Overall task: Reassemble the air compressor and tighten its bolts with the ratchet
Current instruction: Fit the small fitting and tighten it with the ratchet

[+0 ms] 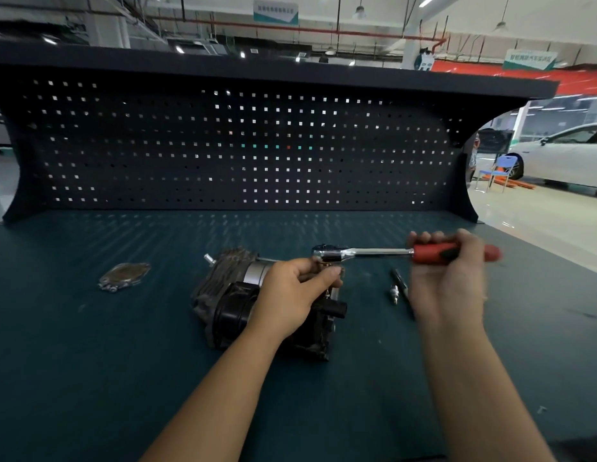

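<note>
Two hands shared the ratchet (373, 252): left hand (290, 295) pinched beneath its head, right hand (447, 271) wrapped its handle. Heavy, rigid, the compressor (223, 295) seemed best steadied by its body.

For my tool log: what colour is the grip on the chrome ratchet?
The ratchet grip is red with a black patch; head view.

Workbench (90, 378): dark teal mat top, black pegboard (223, 145) back panel rising along the far edge. Air compressor (220, 295) sits on the mat near centre. Oval metal cover plate (123, 276) lies flat, well apart to its left. To the compressor's right, a small silver bit (394, 293) lies just beside a slim dark rod (401, 283); cannot tell whether they touch.
</note>
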Demonstrator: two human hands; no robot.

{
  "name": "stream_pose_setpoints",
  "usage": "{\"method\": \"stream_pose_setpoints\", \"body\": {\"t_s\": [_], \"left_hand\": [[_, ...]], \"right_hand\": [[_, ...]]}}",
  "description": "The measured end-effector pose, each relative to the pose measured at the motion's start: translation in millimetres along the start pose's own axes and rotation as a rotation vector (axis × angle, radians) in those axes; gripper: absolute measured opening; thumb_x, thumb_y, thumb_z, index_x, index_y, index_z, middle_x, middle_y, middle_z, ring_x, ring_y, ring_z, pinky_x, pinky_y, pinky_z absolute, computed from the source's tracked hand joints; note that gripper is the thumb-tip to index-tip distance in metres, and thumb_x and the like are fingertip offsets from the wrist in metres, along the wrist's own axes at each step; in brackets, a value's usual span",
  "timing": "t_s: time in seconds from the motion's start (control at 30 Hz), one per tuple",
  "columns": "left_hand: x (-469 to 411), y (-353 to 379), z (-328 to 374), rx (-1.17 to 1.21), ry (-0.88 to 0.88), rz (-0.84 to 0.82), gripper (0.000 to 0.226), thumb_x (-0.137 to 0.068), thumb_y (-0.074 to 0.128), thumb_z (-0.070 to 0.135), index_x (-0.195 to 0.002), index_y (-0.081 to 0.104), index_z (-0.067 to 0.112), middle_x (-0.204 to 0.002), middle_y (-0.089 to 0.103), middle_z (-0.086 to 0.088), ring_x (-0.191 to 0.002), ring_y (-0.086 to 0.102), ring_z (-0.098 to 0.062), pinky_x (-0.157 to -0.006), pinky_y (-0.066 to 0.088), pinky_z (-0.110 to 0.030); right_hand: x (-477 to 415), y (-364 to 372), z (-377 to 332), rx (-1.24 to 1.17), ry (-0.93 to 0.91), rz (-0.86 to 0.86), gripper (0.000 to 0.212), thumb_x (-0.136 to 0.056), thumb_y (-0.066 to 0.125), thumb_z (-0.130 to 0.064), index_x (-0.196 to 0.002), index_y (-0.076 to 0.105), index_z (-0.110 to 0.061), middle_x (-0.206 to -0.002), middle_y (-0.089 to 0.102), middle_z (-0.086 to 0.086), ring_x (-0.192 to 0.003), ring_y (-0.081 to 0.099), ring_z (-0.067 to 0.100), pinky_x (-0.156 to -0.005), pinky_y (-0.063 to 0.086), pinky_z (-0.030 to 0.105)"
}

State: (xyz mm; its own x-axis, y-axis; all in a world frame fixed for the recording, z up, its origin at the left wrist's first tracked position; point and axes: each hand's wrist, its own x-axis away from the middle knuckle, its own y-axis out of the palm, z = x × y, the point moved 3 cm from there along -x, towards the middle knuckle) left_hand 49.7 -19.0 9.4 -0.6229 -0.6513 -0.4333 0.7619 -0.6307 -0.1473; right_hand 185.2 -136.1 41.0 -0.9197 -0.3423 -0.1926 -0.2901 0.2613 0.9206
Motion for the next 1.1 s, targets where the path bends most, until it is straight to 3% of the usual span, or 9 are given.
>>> {"method": "stream_pose_setpoints", "body": {"t_s": [0.07, 0.17, 0.27, 0.43, 0.57, 0.67, 0.87, 0.93, 1.1], "left_hand": [[-0.8, -0.6, 1.0, -0.024, -0.004, -0.017, 0.012, -0.087, 0.065, 0.027, -0.079, 0.073, 0.023, -0.081, 0.074, 0.011, -0.081, 0.068, 0.000, -0.073, 0.047, -0.007], [-2.1, 0.4, 0.6, -0.061, -0.008, -0.015, 0.016, -0.088, 0.064, 0.030, -0.079, 0.073, 0.021, -0.080, 0.074, 0.013, -0.080, 0.067, 0.002, -0.072, 0.045, -0.004], [-1.0, 3.1, 0.7, -0.076, -0.005, 0.003, 0.016, -0.088, 0.063, 0.030, -0.080, 0.072, 0.019, -0.078, 0.074, 0.012, -0.078, 0.067, 0.002, -0.069, 0.046, -0.004], [-1.4, 4.8, 1.1, -0.064, -0.011, 0.019, 0.014, -0.088, 0.064, 0.024, -0.078, 0.072, 0.019, -0.077, 0.074, 0.009, -0.078, 0.068, 0.000, -0.072, 0.048, -0.008], [-0.9, 4.7, 0.8, -0.053, -0.012, 0.034, 0.013, -0.087, 0.065, 0.018, -0.075, 0.070, 0.023, -0.073, 0.073, 0.010, -0.073, 0.067, 0.001, -0.065, 0.046, -0.009], [-0.4, 2.5, 1.3, -0.030, -0.017, 0.029, 0.014, -0.088, 0.064, 0.019, -0.076, 0.072, 0.022, -0.074, 0.074, 0.009, -0.073, 0.067, 0.002, -0.065, 0.045, -0.005], [1.1, 1.6, 3.0, -0.036, -0.007, -0.013, 0.014, -0.090, 0.063, 0.026, -0.079, 0.072, 0.024, -0.077, 0.074, 0.013, -0.076, 0.067, 0.005, -0.066, 0.045, -0.004], [0.1, 1.9, 2.5, -0.065, -0.008, -0.028, 0.014, -0.089, 0.062, 0.029, -0.081, 0.071, 0.026, -0.077, 0.074, 0.013, -0.078, 0.067, 0.003, -0.071, 0.047, -0.007], [-1.9, 3.1, 1.1, -0.118, 0.002, -0.001, 0.016, -0.090, 0.061, 0.033, -0.077, 0.069, 0.028, -0.075, 0.073, 0.016, -0.074, 0.065, 0.007, -0.065, 0.044, -0.004]], "right_hand": [[-18.3, -2.8, 15.6, -0.152, 0.247, 0.079, 0.022, -0.095, 0.047, -0.008, -0.074, 0.044, -0.013, -0.057, 0.051, 0.000, -0.047, 0.052, 0.011, -0.062, 0.052, 0.027], [-20.7, -9.4, 27.3, -0.163, 0.254, 0.122, 0.025, -0.096, 0.046, -0.009, -0.072, 0.043, -0.014, -0.050, 0.049, -0.001, -0.046, 0.048, 0.010, -0.063, 0.046, 0.025], [4.9, -6.0, 5.1, -0.096, 0.013, 0.008, 0.021, -0.095, 0.046, -0.009, -0.075, 0.042, -0.015, -0.054, 0.051, -0.002, -0.049, 0.052, 0.013, -0.065, 0.050, 0.026], [102.8, 14.7, -4.3, 0.277, -0.656, -0.263, 0.016, -0.082, 0.057, -0.003, -0.081, 0.051, -0.017, -0.069, 0.063, 0.003, -0.065, 0.062, 0.022, -0.076, 0.054, 0.040], [128.6, 14.1, 5.8, 0.445, -0.788, -0.393, 0.015, -0.080, 0.057, -0.002, -0.086, 0.048, -0.013, -0.077, 0.064, 0.010, -0.072, 0.064, 0.026, -0.079, 0.053, 0.040], [101.7, 10.8, -6.5, 0.411, -0.650, -0.349, 0.012, -0.082, 0.054, -0.009, -0.079, 0.053, -0.021, -0.071, 0.065, 0.007, -0.070, 0.065, 0.024, -0.077, 0.053, 0.038], [-5.3, -0.2, 0.0, -0.051, 0.198, 0.085, 0.018, -0.092, 0.047, -0.006, -0.076, 0.043, -0.013, -0.055, 0.052, 0.001, -0.044, 0.053, 0.013, -0.065, 0.051, 0.030], [-19.8, -7.2, 12.7, -0.151, 0.373, 0.199, 0.023, -0.092, 0.047, -0.003, -0.072, 0.041, -0.013, -0.047, 0.048, 0.001, -0.040, 0.047, 0.011, -0.066, 0.048, 0.029], [3.4, -10.6, 6.2, -0.104, 0.112, 0.140, 0.022, -0.093, 0.046, -0.007, -0.073, 0.041, -0.014, -0.051, 0.049, -0.002, -0.050, 0.048, 0.012, -0.068, 0.050, 0.027]]}}
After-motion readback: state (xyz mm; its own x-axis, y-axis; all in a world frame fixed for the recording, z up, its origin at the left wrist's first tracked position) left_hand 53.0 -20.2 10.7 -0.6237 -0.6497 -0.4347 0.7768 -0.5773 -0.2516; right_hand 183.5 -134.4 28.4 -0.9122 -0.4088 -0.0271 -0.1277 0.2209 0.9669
